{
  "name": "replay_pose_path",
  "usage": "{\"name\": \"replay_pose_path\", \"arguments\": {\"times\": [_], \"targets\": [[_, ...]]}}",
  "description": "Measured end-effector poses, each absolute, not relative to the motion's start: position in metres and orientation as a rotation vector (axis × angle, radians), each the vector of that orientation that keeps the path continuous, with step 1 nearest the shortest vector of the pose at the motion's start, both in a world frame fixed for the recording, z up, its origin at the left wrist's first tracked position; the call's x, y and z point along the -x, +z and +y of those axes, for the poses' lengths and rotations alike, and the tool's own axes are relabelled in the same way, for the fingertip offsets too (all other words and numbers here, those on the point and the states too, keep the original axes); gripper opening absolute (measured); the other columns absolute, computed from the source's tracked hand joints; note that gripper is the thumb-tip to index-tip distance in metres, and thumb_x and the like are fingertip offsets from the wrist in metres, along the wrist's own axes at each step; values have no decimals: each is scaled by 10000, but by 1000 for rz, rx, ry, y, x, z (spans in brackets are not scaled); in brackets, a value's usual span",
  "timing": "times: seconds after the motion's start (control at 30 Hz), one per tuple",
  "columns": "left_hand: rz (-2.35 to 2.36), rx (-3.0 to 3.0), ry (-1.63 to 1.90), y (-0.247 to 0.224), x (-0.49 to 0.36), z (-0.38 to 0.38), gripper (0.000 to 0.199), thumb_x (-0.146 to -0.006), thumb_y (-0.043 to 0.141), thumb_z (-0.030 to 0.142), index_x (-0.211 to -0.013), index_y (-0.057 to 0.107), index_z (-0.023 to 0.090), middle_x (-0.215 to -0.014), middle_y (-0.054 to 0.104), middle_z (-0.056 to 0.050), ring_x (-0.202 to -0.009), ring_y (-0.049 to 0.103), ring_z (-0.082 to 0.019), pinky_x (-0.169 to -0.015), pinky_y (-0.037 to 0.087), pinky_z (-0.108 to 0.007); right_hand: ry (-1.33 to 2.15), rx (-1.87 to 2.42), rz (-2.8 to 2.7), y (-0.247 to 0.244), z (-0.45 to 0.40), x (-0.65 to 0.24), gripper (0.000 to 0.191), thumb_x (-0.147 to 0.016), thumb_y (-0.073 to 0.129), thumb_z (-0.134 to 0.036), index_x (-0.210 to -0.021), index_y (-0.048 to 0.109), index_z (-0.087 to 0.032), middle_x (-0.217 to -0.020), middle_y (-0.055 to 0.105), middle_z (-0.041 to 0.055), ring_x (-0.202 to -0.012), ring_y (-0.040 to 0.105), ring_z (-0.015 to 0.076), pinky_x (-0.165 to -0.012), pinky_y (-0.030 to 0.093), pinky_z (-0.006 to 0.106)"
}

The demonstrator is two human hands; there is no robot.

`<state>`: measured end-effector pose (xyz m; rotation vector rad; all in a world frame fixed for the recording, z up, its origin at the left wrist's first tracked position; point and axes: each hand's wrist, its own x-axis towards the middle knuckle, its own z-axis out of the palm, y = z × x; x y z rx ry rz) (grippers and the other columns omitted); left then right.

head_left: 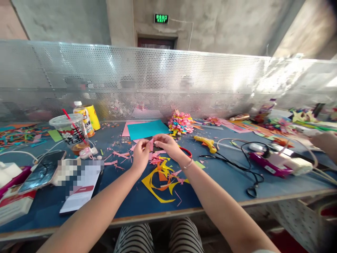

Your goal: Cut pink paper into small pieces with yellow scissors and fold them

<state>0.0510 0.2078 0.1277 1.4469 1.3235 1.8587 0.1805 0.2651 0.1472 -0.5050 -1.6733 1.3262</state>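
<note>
Between my two hands is a small piece of pink paper (151,144), raised above the middle of the table. My left hand (140,153) pinches it from the left. From the right, the fingers of my right hand (167,144) are closed at the paper's edge. Under the hands lie pink paper scraps (155,160) and cut yellow paper (150,188) with curved holes. A red handle loop (186,151), perhaps of scissors, shows beside my right wrist; the rest is hidden. Behind the hands stands a ball of many folded paper strips (181,123) in pink, yellow and blue.
Blue and pink sheets (147,129) lie at the back. A yellow glue gun (206,143) and black cables (234,162) are to the right, near a purple power strip (270,165). A plastic cup (71,131), bottle (85,119) and phones (43,172) stand or lie left. Another person's hand (325,143) shows far right.
</note>
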Motion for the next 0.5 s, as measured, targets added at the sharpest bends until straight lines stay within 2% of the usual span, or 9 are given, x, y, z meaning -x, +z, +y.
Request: {"name": "replay_pose_path", "arguments": {"times": [0.23, 0.5], "targets": [[1287, -1502, 1794, 129, -54, 206, 190, -739, 588, 369, -763, 591, 181, -718, 616, -27, -698, 571, -153, -671, 428, -259, 1294, 543, -1609, 140, 252, -174, 339, -631, 712, -361, -880, 582, -170, -712, 588, -9, -623, 555, 97, -600, 458, 241], [1283, -1534, 1770, 128, -53, 206, 169, -731, 594, 346, -729, 592, 176, -678, 591, -12, -647, 526, -130, -624, 395, -233, 1318, 602, -1557, 139, 251, -173, 272, -639, 698, -395, -728, 608, -155, -605, 592, 0, -564, 559, 113, -592, 472, 271]]}}
